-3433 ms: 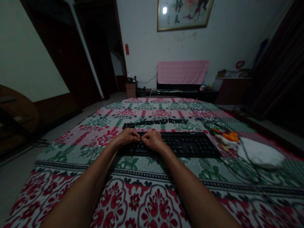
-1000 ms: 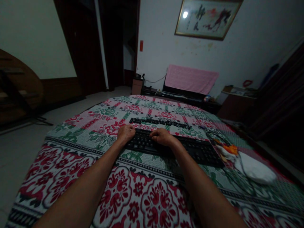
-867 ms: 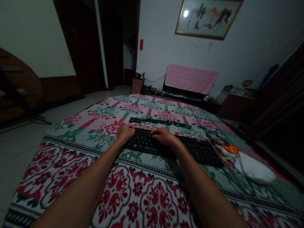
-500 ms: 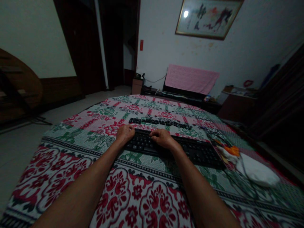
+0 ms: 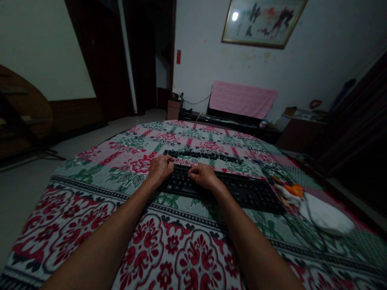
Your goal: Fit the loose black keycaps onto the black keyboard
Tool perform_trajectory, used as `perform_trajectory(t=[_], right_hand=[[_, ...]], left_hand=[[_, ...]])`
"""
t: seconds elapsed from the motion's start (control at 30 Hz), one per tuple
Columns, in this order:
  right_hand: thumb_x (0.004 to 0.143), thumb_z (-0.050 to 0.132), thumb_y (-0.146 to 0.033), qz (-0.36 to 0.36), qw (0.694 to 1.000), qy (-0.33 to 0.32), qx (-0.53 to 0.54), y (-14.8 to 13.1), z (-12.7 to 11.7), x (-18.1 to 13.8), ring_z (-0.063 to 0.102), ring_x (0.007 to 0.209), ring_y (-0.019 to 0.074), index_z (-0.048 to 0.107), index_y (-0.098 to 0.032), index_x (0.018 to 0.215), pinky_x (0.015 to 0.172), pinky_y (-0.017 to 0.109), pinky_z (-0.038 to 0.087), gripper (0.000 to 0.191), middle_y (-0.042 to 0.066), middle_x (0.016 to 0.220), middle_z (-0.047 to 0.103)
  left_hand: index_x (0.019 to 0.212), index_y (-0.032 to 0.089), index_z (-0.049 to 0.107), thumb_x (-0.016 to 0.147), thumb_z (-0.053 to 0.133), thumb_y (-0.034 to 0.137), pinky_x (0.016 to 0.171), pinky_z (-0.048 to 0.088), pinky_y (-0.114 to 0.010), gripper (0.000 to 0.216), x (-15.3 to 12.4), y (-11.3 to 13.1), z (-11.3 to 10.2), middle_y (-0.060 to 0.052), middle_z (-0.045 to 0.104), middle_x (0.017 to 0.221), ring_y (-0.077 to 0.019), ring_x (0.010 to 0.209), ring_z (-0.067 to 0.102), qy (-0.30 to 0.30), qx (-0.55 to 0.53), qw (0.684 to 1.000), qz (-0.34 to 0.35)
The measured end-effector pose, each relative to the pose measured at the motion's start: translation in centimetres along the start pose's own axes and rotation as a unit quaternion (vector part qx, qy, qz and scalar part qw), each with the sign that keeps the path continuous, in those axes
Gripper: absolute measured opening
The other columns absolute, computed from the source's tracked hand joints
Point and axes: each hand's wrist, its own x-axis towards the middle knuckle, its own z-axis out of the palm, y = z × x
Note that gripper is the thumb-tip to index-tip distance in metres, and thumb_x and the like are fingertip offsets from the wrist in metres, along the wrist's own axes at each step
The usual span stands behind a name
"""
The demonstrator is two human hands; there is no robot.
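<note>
Two bare hands at a black keyboard (image 5: 242,190) on a patterned cloth (image 5: 193,257).
The keyboard lies slantwise, near the middle of the view; the left hand (image 5: 161,168) is at its 9 o'clock end, fingers curled; the right hand (image 5: 203,175) is bent over the keys just to 10 o'clock of its middle; whether either grips anything, I cannot tell; beyond the keyboard, at 12 o'clock, runs a row of small black pieces (image 5: 201,154); an orange item (image 5: 294,189) lies at 3 o'clock, a white bundle (image 5: 328,214) towards 4.

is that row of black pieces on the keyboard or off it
Off: the black pieces lie in a row on the patterned cloth, beyond the keyboard.
</note>
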Motion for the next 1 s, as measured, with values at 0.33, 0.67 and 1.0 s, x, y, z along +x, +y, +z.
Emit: perform_trajectory(t=[0.33,0.67,1.0], right_hand=[[0.067,0.053,-0.029,0.032,0.981,0.080,0.173,-0.5,-1.2,0.2,0.049,0.055,0.0097,0.065,-0.015,0.066,0.052,0.020,0.033,0.018,-0.001,0.060,0.059],[0.064,0.059,-0.033,0.023,0.934,0.054,0.353,-0.9,-0.7,-0.1,0.050,0.060,0.0094,0.065,-0.014,0.072,0.059,0.021,0.037,0.022,-0.001,0.067,0.062],[0.066,0.057,-0.031,-0.013,0.949,0.078,0.306,-1.1,-0.5,0.0,0.058,0.075,0.0146,0.067,-0.015,0.082,0.071,0.027,0.043,0.024,0.002,0.079,0.067]], left_hand=[[0.080,0.015,0.068,0.067,0.053,0.030,0.066,0.044,-0.023,0.025,-0.4,2.4,-1.1,-0.002,0.068,0.076,-0.0146,0.070,0.059,-0.133,-0.277,0.950,0.049],[0.079,0.012,0.063,0.060,0.061,0.029,0.055,0.043,-0.022,0.025,-0.3,2.2,-0.7,-0.001,0.062,0.063,-0.0110,0.056,0.055,-0.197,-0.439,0.875,-0.048],[0.079,0.014,0.062,0.057,0.062,0.026,0.056,0.044,-0.024,0.025,-0.1,2.0,-0.5,-0.001,0.062,0.062,-0.0104,0.055,0.055,-0.218,-0.448,0.863,-0.084]])
